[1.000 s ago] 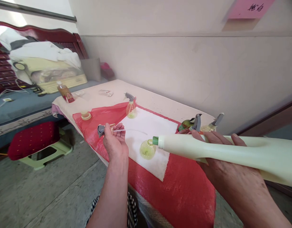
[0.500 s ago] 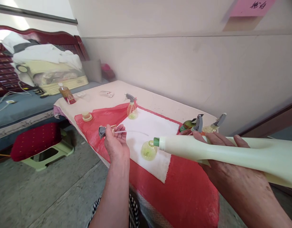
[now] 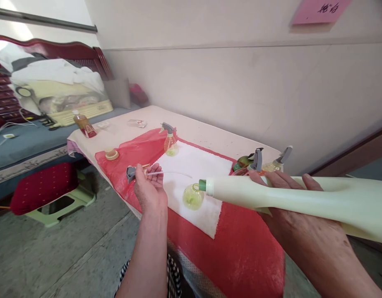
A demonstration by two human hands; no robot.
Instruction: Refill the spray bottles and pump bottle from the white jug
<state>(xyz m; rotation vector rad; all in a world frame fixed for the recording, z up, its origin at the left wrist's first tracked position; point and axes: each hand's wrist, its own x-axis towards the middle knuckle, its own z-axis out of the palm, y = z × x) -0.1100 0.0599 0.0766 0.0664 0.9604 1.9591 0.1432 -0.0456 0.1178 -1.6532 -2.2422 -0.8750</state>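
Observation:
My right hand (image 3: pixel 302 211) grips a large pale green detergent bottle (image 3: pixel 246 192), tipped onto its side. Its green spout (image 3: pixel 202 185) is at the open neck of a small clear spray bottle (image 3: pixel 193 198) holding yellowish-green liquid. That spray bottle stands on a white cloth (image 3: pixel 206 165). My left hand (image 3: pixel 152 186), palm up, holds a grey spray nozzle (image 3: pixel 131 174), its thin clear tube (image 3: pixel 175 172) reaching to the right above the cloth. Farther back stands another spray bottle (image 3: pixel 170 145) with a grey head fitted. Any stream from the spout is too small to make out.
A red cloth (image 3: pixel 240 244) covers the table's near part. More spray bottles (image 3: pixel 276 163) stand at the right behind the detergent bottle. A cream cap (image 3: pixel 111 154) and a brown drink bottle (image 3: pixel 84 124) are at the left. A red-topped stool (image 3: pixel 44 186) is on the floor.
The whole view has shifted slightly, so things appear a little farther left. Both hands keep their holds, and the detergent bottle stays tipped at the spray bottle's neck.

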